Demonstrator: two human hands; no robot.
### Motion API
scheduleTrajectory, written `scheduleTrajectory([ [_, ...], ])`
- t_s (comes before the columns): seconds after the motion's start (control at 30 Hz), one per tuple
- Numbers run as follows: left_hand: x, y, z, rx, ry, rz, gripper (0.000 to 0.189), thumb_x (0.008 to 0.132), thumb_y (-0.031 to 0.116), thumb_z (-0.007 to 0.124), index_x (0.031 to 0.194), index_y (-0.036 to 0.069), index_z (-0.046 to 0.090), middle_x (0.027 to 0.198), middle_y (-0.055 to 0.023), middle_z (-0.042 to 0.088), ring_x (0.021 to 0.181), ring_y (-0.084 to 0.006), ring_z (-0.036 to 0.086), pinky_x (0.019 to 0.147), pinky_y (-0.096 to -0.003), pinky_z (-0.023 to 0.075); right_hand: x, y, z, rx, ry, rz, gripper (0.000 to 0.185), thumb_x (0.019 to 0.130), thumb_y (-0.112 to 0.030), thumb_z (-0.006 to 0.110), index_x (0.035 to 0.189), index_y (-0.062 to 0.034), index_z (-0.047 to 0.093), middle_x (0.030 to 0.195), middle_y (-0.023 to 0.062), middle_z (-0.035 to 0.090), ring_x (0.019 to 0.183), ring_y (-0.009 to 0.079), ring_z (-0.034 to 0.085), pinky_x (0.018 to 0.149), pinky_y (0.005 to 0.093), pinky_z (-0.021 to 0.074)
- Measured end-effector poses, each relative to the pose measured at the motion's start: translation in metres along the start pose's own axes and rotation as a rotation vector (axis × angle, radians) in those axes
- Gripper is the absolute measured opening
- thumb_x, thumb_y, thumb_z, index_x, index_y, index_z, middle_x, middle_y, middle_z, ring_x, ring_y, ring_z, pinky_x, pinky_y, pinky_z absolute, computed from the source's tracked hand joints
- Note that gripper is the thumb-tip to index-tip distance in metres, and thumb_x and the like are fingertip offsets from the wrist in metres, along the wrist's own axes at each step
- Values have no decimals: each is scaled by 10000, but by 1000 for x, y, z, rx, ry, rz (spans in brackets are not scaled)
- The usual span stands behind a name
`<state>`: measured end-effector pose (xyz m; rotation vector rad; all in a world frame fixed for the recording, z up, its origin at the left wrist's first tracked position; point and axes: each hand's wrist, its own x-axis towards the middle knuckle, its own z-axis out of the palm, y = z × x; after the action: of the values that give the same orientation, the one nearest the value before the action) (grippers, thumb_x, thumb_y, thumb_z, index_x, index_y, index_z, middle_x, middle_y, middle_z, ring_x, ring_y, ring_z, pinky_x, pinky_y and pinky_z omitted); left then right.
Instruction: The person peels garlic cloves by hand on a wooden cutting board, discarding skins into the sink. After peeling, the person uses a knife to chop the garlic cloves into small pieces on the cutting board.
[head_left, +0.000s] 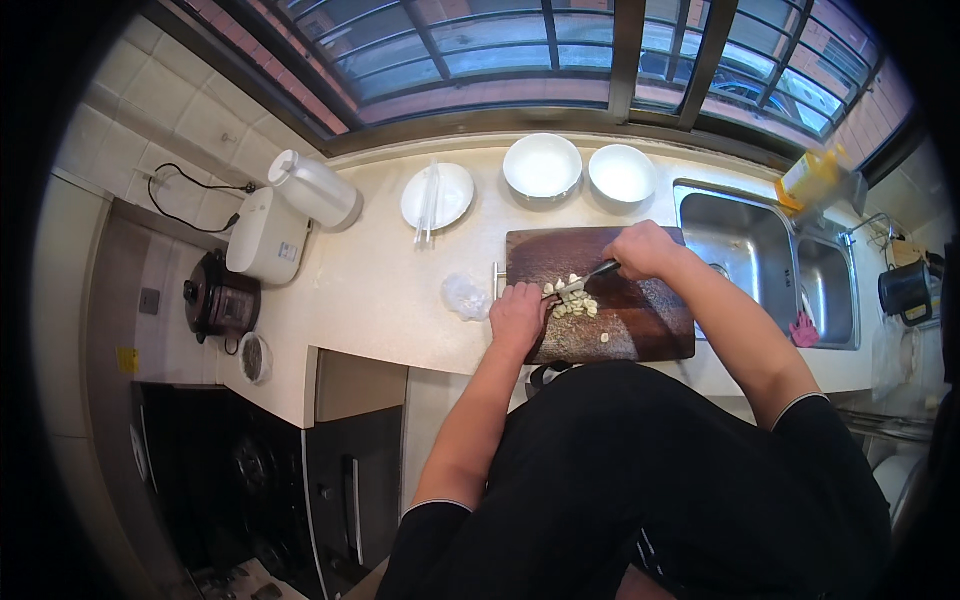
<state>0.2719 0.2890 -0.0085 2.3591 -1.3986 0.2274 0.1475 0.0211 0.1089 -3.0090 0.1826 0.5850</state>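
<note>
My right hand (643, 251) grips the black handle of a kitchen knife (602, 268) over a dark wooden cutting board (652, 337). The blade slants down to the left among pale chopped pieces, apparently garlic (576, 304). One loose piece (604, 338) lies apart, nearer the board's front edge. At the board's left side, my left hand (517, 316) is by the tip end of the blade, fingers bent down. Its fingertips hide that end, so whether they pinch the blade or a piece is not visible.
Left of the board lies a crumpled clear plastic bag (466, 295). Behind are a white plate (450, 196) with chopsticks (427, 206) and two white bowls (542, 166), (622, 174). A steel sink (739, 240) adjoins on the right. A white jug (319, 193) stands back left.
</note>
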Motion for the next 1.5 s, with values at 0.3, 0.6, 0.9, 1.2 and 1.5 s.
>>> scheduleTrajectory([
  [0.3, 3, 1, 14, 31, -43, 76, 187, 889, 254, 771, 903, 121, 640, 917, -82, 648, 916, -311, 661, 761, -457, 572, 5, 16, 55, 86, -8, 38, 240, 872, -298, 760, 1097, -214, 768, 958, 117, 789, 954, 365, 763, 829, 513, 602],
  [0.6, 9, 3, 6, 92, -115, 33, 293, 925, 405, 774, 953, 131, 674, 968, -64, 692, 957, -292, 688, 764, -444, 574, 0, 11, 49, 134, 4, 92, 223, 847, -266, 757, 1059, -206, 785, 964, 127, 792, 953, 375, 763, 822, 517, 602],
  [0.9, -4, 7, 14, 98, -55, 22, 269, 905, 365, 789, 952, 131, 664, 961, -58, 682, 960, -294, 685, 778, -470, 570, -5, 6, 53, 106, 33, 51, 265, 843, -261, 750, 1101, -206, 779, 974, 127, 796, 967, 368, 762, 835, 507, 601],
  [1.2, 6, 1, 3, 82, -113, -6, 298, 904, 404, 791, 931, 129, 681, 928, -62, 700, 930, -299, 701, 743, -479, 570, -1, 8, 43, 116, -9, 54, 265, 859, -268, 747, 1109, -183, 771, 995, 131, 795, 998, 375, 756, 870, 521, 595],
  [1.5, 13, -15, -1, 55, -68, -93, 230, 920, 324, 775, 936, 122, 667, 950, -73, 692, 954, -308, 696, 739, -469, 584, 7, -4, 26, 101, 24, 7, 279, 881, -270, 759, 1133, -152, 741, 965, 126, 788, 956, 387, 753, 839, 532, 590],
])
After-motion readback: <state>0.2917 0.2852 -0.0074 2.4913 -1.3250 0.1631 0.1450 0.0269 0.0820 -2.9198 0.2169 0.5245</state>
